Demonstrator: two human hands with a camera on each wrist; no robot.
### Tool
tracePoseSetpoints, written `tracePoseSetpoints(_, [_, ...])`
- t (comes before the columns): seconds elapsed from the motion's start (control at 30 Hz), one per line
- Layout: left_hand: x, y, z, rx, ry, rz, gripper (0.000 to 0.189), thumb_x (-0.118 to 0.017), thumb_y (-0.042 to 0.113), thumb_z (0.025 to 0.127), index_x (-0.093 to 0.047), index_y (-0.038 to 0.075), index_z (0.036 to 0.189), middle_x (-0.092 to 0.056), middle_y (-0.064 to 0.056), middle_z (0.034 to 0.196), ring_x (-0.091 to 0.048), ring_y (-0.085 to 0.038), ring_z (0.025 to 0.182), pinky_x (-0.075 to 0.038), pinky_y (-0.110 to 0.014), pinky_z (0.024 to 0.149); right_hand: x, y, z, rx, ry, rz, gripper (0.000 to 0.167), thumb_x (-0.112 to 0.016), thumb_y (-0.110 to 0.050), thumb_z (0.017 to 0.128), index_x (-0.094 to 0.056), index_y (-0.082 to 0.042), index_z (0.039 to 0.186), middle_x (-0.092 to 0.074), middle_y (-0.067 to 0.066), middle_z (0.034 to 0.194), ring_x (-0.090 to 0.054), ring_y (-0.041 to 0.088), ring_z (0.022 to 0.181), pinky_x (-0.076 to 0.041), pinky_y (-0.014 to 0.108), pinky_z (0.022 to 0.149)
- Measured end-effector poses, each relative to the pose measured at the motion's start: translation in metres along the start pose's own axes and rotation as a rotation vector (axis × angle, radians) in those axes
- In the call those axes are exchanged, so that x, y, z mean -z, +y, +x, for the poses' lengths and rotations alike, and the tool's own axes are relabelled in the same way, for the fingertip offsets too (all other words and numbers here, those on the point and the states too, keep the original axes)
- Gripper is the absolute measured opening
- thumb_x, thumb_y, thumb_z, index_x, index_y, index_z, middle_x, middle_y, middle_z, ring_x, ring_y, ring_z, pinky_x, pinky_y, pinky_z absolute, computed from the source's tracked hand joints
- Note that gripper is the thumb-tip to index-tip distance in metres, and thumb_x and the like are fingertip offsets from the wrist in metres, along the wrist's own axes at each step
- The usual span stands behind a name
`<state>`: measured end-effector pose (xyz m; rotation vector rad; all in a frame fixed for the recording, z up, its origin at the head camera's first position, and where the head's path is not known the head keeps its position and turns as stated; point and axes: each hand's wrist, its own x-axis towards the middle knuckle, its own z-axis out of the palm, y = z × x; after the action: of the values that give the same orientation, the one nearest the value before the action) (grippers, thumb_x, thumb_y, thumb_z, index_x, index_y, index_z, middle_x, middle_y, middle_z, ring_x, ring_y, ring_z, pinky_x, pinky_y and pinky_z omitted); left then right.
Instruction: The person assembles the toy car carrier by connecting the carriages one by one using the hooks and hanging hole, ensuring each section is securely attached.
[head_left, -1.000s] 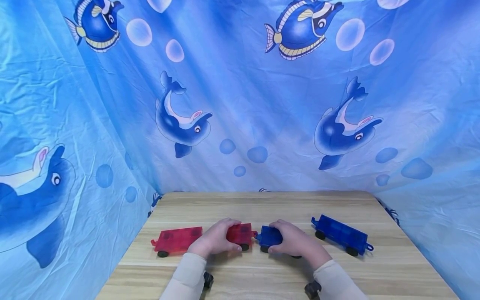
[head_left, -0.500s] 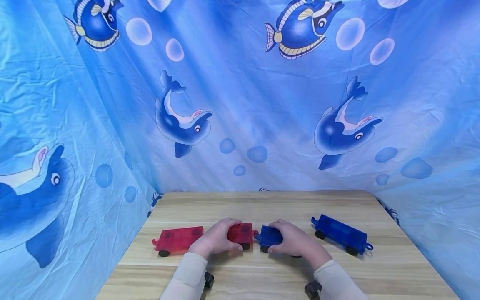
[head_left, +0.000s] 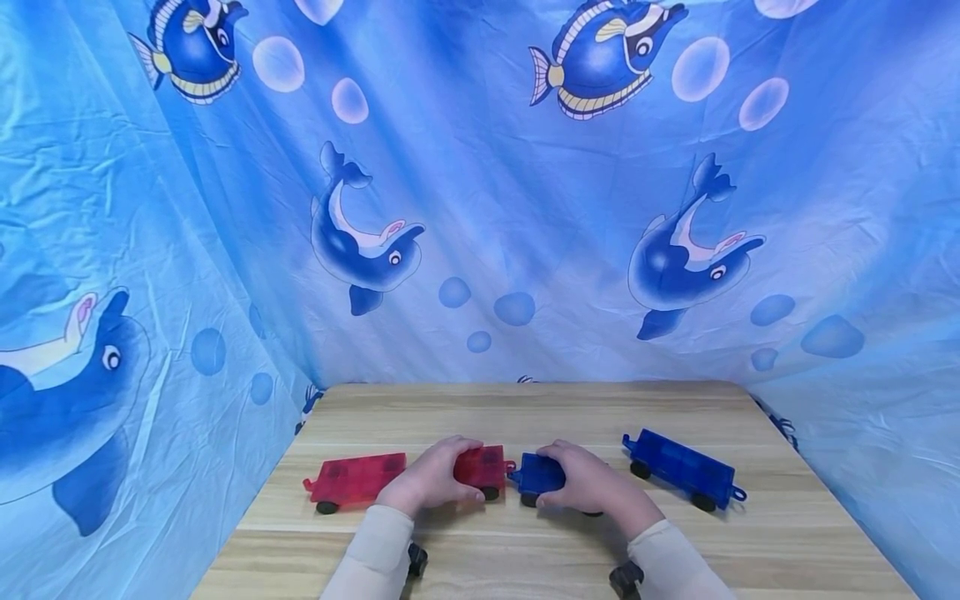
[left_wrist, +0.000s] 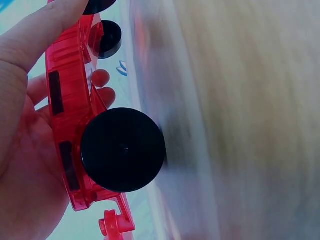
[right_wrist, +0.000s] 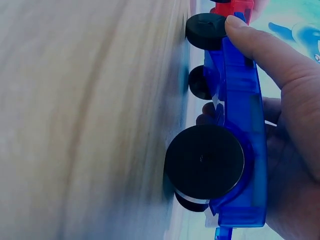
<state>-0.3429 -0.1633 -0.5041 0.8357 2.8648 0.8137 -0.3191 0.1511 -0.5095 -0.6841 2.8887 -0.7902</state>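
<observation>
- Almost nothing had moved since the earlier frame — slight drift at most.
- Left hand [head_left: 435,477] grasped a red toy car [head_left: 480,468]; right hand [head_left: 585,477] grasped a blue toy car [head_left: 540,472].
- Both sat nearly end to end, mid-table [head_left: 525,550], long axes sideways.
- Red loop [head_left: 511,467] and blue hook [head_left: 513,475] met midway between the hands — linked or not, could not tell.

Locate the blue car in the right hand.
Low in the head view, just right of centre, the blue car is directly right of the red car the left hand holds.
</observation>
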Motion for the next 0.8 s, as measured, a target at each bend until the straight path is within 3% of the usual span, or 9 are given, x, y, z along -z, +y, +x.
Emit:
tracePoseSetpoints(0.3, [0.0004, 0.0020, 0.0007, -0.006, -0.023, -0.005, 0.089, -0.094, 0.045, 0.077, -0.055, 0.017, 0.152, -0.056, 0.002, 0.148, -0.054, -0.024, 0.134, -0.048, -0.047, 0.108, 0.0032, 0.0004, -0.0007, 0.001, -0.010, 0.014, 0.085, -0.090, -0.051, 0.080, -0.058, -0.012, 0.149, -0.057, 0.012, 0.148, -0.057, 0.035, 0.131, -0.048, 0.060, 0.106])
tracePoseSetpoints(0.8, [-0.0003, 0.0005, -0.0003, 0.003, -0.025, -0.024, 0.089, -0.094, 0.044, 0.076, -0.055, 0.020, 0.152, -0.055, 0.003, 0.150, -0.054, -0.024, 0.135, -0.048, -0.047, 0.109, 0.0044, -0.0021, -0.0022, 0.004, -0.030, 0.015, 0.084, -0.089, -0.050, 0.082, -0.057, -0.015, 0.151, -0.054, 0.013, 0.151, -0.054, 0.036, 0.135, -0.047, 0.061, 0.107])
